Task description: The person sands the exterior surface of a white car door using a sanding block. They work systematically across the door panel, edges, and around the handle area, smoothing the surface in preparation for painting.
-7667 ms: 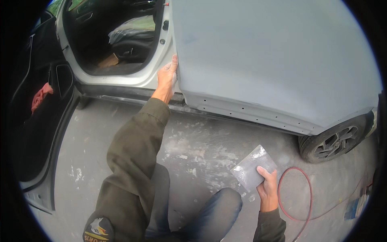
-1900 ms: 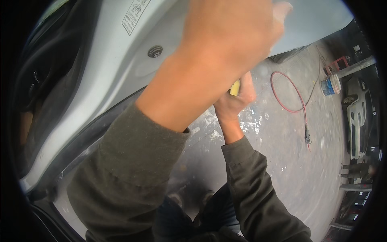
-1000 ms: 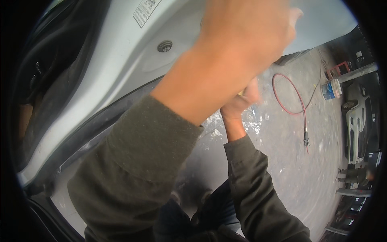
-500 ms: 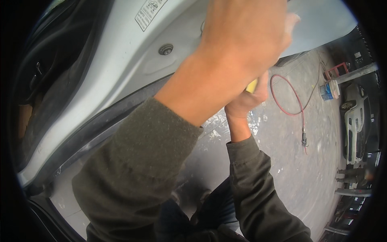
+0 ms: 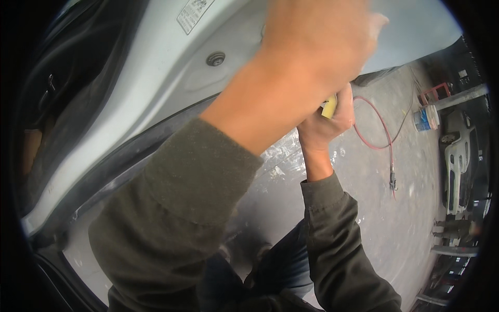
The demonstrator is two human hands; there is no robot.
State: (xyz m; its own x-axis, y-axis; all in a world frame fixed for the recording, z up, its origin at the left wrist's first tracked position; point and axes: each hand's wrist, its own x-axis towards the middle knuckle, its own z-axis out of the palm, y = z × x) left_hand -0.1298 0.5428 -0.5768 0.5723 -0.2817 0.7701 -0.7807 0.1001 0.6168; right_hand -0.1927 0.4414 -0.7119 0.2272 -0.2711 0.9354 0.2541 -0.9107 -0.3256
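Across the upper middle reaches my left hand (image 5: 318, 36), its back toward me, over the pale car body panel (image 5: 189, 78). One fingertip shows at its right side, and the other fingers are hidden. Below and partly behind my left wrist, my right hand (image 5: 327, 125) is closed around a small yellow object (image 5: 329, 107), which looks like a roll of masking tape. Much of that object is covered by my left forearm and my own fingers. The panel has a round dark fitting (image 5: 215, 59) and a printed label (image 5: 195, 14).
A dark door opening (image 5: 78, 67) lies on the left. On the grey floor (image 5: 374, 208), a red hose (image 5: 384, 122) is looped with a connector at its end. Farther right are a bucket (image 5: 427, 118), a red frame (image 5: 435, 93), a parked car (image 5: 457, 156) and a person (image 5: 457, 229).
My right hand has shifted slightly up and to the right, and more of the yellow object shows. My left hand has stayed nearly in place over the panel.
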